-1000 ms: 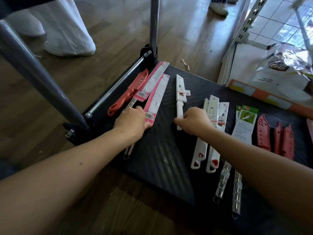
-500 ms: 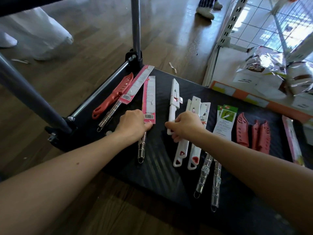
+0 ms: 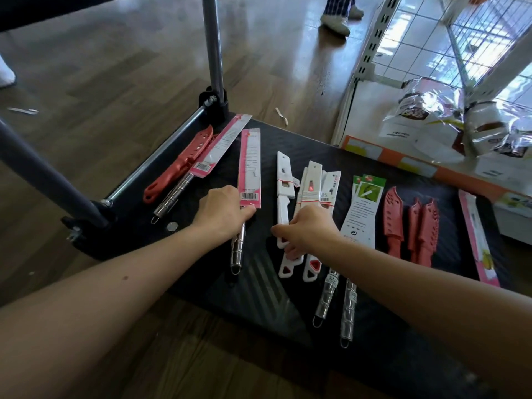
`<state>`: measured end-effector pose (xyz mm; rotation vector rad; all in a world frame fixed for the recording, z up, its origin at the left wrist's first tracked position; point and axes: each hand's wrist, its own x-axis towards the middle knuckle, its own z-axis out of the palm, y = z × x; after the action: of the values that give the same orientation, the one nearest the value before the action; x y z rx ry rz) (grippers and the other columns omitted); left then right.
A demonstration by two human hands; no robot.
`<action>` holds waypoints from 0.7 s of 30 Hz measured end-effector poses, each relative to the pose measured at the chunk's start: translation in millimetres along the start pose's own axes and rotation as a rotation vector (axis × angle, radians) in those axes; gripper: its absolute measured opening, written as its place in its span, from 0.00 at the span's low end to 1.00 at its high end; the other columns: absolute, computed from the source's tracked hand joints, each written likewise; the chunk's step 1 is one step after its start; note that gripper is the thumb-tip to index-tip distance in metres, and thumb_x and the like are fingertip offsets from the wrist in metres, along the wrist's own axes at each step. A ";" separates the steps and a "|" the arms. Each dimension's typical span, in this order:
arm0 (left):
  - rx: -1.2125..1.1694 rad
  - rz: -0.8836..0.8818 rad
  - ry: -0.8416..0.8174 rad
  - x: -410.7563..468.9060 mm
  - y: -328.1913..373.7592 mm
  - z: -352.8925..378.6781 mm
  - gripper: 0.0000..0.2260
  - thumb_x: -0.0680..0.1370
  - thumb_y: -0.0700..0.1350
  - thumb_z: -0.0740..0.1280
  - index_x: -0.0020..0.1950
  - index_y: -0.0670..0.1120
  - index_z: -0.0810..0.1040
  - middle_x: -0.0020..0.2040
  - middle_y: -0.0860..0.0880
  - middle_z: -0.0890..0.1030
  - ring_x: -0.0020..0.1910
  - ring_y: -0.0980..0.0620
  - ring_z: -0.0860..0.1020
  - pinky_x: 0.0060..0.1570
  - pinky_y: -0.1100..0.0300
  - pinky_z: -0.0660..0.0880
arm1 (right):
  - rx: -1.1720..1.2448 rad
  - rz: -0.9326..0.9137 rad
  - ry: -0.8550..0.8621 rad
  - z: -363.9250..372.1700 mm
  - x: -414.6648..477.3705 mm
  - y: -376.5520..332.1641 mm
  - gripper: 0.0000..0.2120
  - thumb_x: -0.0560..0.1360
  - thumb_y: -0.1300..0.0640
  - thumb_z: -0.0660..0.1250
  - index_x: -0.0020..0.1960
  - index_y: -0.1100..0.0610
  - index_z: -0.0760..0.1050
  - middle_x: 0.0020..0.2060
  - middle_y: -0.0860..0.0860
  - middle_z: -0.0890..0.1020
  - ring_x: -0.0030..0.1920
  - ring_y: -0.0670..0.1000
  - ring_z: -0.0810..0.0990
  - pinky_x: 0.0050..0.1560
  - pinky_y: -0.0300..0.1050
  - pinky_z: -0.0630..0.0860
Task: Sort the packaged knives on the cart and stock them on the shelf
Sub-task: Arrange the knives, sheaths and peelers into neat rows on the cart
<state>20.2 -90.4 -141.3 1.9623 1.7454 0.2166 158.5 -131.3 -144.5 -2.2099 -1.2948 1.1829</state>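
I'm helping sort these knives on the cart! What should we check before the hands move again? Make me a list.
1. Left hand grip on the near pink-carded knife: fingers curled at its handle, ok.
2. Its blade covered by the card: ok.
3. Right hand grip on the single white knife: fingers curled over its handle, ok.
4. Bare cart deck between those two knives for sliding: ok.
5. All pink-carded knives together: not ok, the far pink-carded knife lies at the right edge, away from the others.
6. Free spot on the shelf: cannot tell.
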 end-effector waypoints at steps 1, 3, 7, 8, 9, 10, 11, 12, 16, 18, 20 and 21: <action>0.015 0.017 0.009 -0.6 1.0 1.2 0.16 0.77 0.52 0.64 0.56 0.40 0.74 0.56 0.42 0.79 0.55 0.42 0.77 0.47 0.55 0.68 | 0.009 0.005 -0.002 0.0 -0.6 0.7 0.12 0.72 0.56 0.70 0.42 0.67 0.78 0.25 0.53 0.80 0.22 0.47 0.79 0.26 0.35 0.78; 0.032 0.050 0.028 -0.9 3.7 3.2 0.18 0.77 0.53 0.63 0.57 0.40 0.72 0.56 0.41 0.78 0.56 0.41 0.76 0.47 0.56 0.67 | 0.032 0.017 -0.021 -0.1 -1.0 0.9 0.12 0.72 0.56 0.71 0.45 0.66 0.77 0.29 0.54 0.81 0.24 0.47 0.80 0.27 0.36 0.79; 0.021 0.069 0.031 -1.4 10.7 5.3 0.18 0.77 0.53 0.64 0.58 0.40 0.72 0.56 0.43 0.79 0.55 0.43 0.77 0.49 0.55 0.70 | 0.024 0.024 -0.054 -2.6 -0.9 2.0 0.14 0.72 0.52 0.71 0.41 0.63 0.75 0.24 0.52 0.80 0.20 0.44 0.78 0.25 0.34 0.78; 0.020 0.077 0.030 -1.8 11.2 6.3 0.18 0.76 0.53 0.64 0.58 0.41 0.72 0.55 0.43 0.79 0.54 0.43 0.77 0.49 0.55 0.71 | 0.017 0.027 -0.052 -4.9 -0.8 1.8 0.15 0.72 0.50 0.71 0.40 0.63 0.75 0.24 0.52 0.80 0.21 0.43 0.79 0.27 0.34 0.78; 0.017 0.083 0.028 -2.3 11.3 7.3 0.18 0.76 0.53 0.64 0.58 0.41 0.72 0.55 0.44 0.79 0.54 0.44 0.78 0.49 0.55 0.71 | 0.017 0.032 -0.045 -8.0 -1.0 1.6 0.15 0.72 0.49 0.70 0.41 0.63 0.76 0.25 0.52 0.80 0.23 0.44 0.79 0.29 0.34 0.79; 0.014 0.089 0.026 -3.1 11.6 7.9 0.18 0.76 0.54 0.64 0.58 0.41 0.72 0.55 0.44 0.79 0.53 0.44 0.78 0.48 0.55 0.72 | 0.026 0.036 -0.036 -12.4 -1.2 1.4 0.15 0.72 0.49 0.70 0.42 0.62 0.76 0.27 0.52 0.80 0.25 0.45 0.80 0.30 0.35 0.80; 0.012 0.093 0.023 -3.8 12.6 8.2 0.18 0.76 0.54 0.64 0.57 0.41 0.73 0.55 0.44 0.79 0.53 0.45 0.78 0.48 0.55 0.72 | 0.034 0.034 -0.025 -17.4 -1.1 2.1 0.14 0.72 0.50 0.70 0.41 0.62 0.75 0.27 0.53 0.80 0.26 0.46 0.80 0.31 0.36 0.80; 0.010 0.098 0.022 -4.1 14.0 8.7 0.18 0.76 0.54 0.64 0.57 0.41 0.73 0.55 0.44 0.79 0.53 0.45 0.78 0.47 0.56 0.71 | 0.032 0.022 -0.011 -23.3 -1.0 3.6 0.13 0.73 0.50 0.69 0.41 0.61 0.75 0.28 0.53 0.80 0.26 0.46 0.80 0.30 0.36 0.80; -0.011 0.124 0.018 -4.5 29.1 9.3 0.18 0.76 0.54 0.64 0.57 0.41 0.73 0.55 0.43 0.79 0.53 0.44 0.78 0.49 0.55 0.72 | -0.049 -0.011 0.082 -49.1 -1.3 19.5 0.12 0.73 0.50 0.69 0.41 0.59 0.76 0.32 0.53 0.81 0.29 0.47 0.80 0.33 0.39 0.80; -0.016 0.160 0.016 -5.9 42.3 10.3 0.17 0.76 0.53 0.64 0.56 0.41 0.73 0.55 0.44 0.80 0.53 0.44 0.78 0.47 0.57 0.70 | -0.087 -0.001 0.127 -64.5 -2.2 30.7 0.12 0.74 0.51 0.68 0.41 0.60 0.77 0.33 0.54 0.82 0.31 0.50 0.81 0.37 0.43 0.81; -0.028 0.200 0.002 -8.3 58.2 13.3 0.16 0.77 0.52 0.64 0.57 0.42 0.74 0.56 0.45 0.80 0.54 0.44 0.78 0.47 0.57 0.70 | -0.132 0.011 0.166 -80.5 -4.7 42.4 0.12 0.74 0.52 0.67 0.41 0.61 0.78 0.35 0.55 0.83 0.34 0.53 0.83 0.40 0.46 0.83; -0.034 0.217 -0.005 -9.8 67.0 15.0 0.16 0.76 0.52 0.65 0.57 0.42 0.75 0.57 0.45 0.80 0.55 0.44 0.78 0.49 0.56 0.71 | -0.149 0.017 0.182 -88.0 -6.7 48.5 0.12 0.74 0.53 0.67 0.41 0.62 0.79 0.36 0.56 0.84 0.35 0.54 0.84 0.41 0.47 0.83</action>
<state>84.5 -107.2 -121.2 2.1243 1.5144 0.3133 253.5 -151.8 -118.0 -2.3739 -1.3290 0.8921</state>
